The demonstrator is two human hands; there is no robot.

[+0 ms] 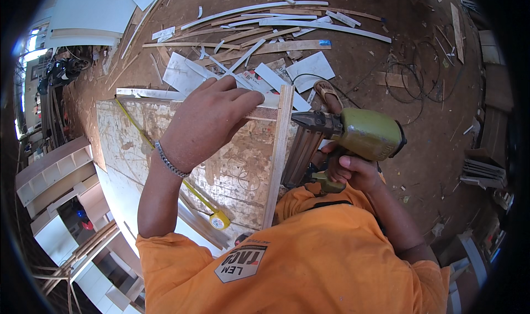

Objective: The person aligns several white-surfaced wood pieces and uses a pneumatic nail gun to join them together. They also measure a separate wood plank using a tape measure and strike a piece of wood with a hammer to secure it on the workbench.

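In my right hand (356,173) is a green nail gun (371,134), its fingers wrapped round the handle. The gun's dark nose meets the outer side of a narrow wooden strip (280,154) near its far end. This strip runs along the right edge of a worn, stained work table (237,170). Over the table's far edge, my left hand (204,120) is closed on a white-faced board (149,93) close to the corner with the strip. Its fingertips are partly hidden. A yellow tape measure (219,220) lies on the table with its blade pulled out.
Beyond the table, white and brown wood offcuts (265,24) litter the dirt floor. A black hose (419,82) coils at the right. White-faced cabinet frames (55,173) stand at the left, and stacked panels (483,173) at the far right.
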